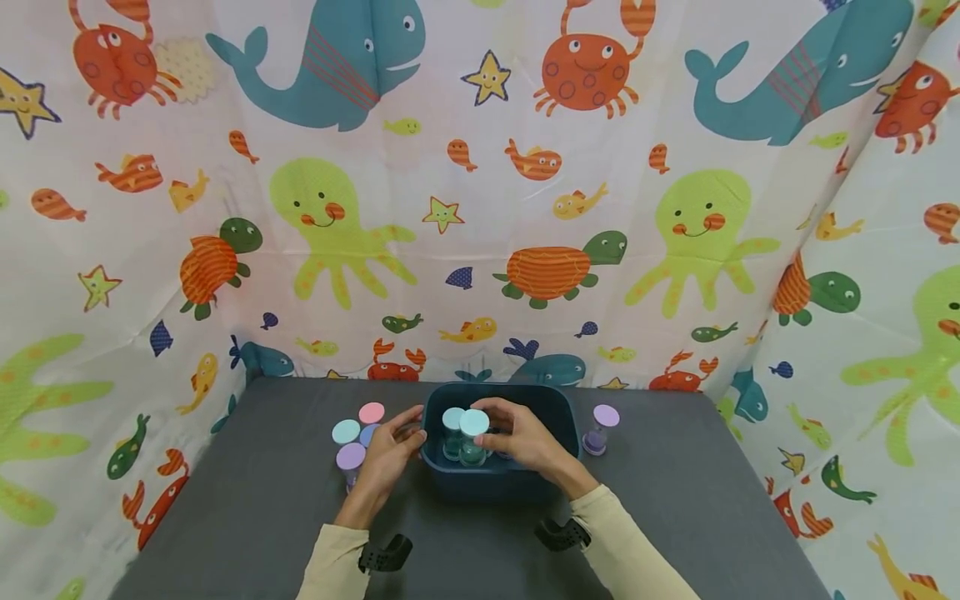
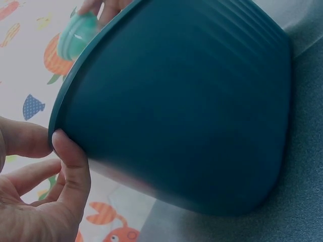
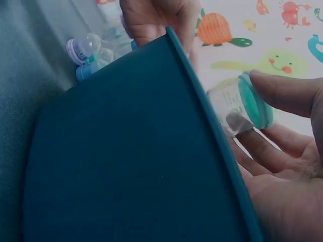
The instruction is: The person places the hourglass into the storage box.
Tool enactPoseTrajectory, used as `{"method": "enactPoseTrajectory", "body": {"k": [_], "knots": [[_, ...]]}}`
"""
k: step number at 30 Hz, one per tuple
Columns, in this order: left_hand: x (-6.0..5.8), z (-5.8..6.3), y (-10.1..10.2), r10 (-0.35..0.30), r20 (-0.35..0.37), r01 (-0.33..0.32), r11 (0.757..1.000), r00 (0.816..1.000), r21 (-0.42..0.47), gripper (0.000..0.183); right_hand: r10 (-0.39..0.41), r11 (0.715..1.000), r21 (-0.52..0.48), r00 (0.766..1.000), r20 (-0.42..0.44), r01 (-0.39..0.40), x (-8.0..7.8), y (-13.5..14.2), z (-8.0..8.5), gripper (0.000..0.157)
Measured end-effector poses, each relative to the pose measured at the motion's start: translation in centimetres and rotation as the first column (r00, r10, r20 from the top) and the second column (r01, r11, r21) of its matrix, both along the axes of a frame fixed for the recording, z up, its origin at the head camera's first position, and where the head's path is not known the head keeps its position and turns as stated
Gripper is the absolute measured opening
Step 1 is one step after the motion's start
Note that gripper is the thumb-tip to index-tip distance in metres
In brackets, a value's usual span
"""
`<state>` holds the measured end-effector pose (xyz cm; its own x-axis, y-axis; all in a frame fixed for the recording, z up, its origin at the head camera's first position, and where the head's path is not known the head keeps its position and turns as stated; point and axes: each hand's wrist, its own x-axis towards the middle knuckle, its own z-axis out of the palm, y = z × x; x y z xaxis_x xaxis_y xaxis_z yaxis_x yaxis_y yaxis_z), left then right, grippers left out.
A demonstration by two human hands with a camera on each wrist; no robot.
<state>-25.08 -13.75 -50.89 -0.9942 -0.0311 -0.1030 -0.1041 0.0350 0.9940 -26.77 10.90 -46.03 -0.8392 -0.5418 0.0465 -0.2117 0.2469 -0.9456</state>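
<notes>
A dark blue bin (image 1: 498, 487) stands on the table. My left hand (image 1: 386, 458) pinches its left rim between thumb and fingers, as the left wrist view shows closely. My right hand (image 1: 528, 437) holds a clear sand timer (image 3: 232, 108) with mint end caps, thumb on one cap and fingers beneath it. This timer (image 1: 474, 425) is over the bin's opening, tilted in the right wrist view. A second mint-capped timer (image 1: 452, 421) is in the bin, just left of the held one. What else lies in the bin is mostly hidden by my right hand.
Left of the bin stand several timers, with pink (image 1: 371, 412), mint (image 1: 346, 431), blue (image 1: 367, 435) and purple (image 1: 351, 456) caps. One purple-capped timer (image 1: 600, 429) stands to its right. A sea-animal curtain (image 1: 480, 225) hangs behind the grey table (image 1: 645, 500).
</notes>
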Motion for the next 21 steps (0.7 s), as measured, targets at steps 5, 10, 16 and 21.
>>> {"method": "enactPoseTrajectory", "body": {"k": [5, 10, 16, 21], "knots": [[0.2, -0.1, 0.1, -0.004, -0.007, 0.004, 1.0, 1.0, -0.006, 0.045, 0.047, 0.998, 0.043, 0.999, 0.003, -0.047, -0.5, -0.4, -0.4, 0.041], [0.3, -0.1, 0.0, -0.007, -0.006, 0.007, 1.0, 1.0, -0.025, 0.045, 0.11, 0.987, 0.114, 0.994, 0.013, -0.111, -0.9, -0.9, -0.8, 0.041], [0.1, -0.1, 0.2, -0.012, -0.014, 0.011, 1.0, 1.0, -0.025, 0.045, 0.133, 0.981, 0.144, 0.991, 0.015, -0.133, -1.1, -1.3, -1.0, 0.037], [0.1, 0.2, 0.2, -0.003, -0.021, 0.003, 1.0, 1.0, -0.013, 0.045, 0.151, 0.979, 0.136, 0.988, 0.023, -0.153, -1.5, -1.5, -1.1, 0.036]]}}
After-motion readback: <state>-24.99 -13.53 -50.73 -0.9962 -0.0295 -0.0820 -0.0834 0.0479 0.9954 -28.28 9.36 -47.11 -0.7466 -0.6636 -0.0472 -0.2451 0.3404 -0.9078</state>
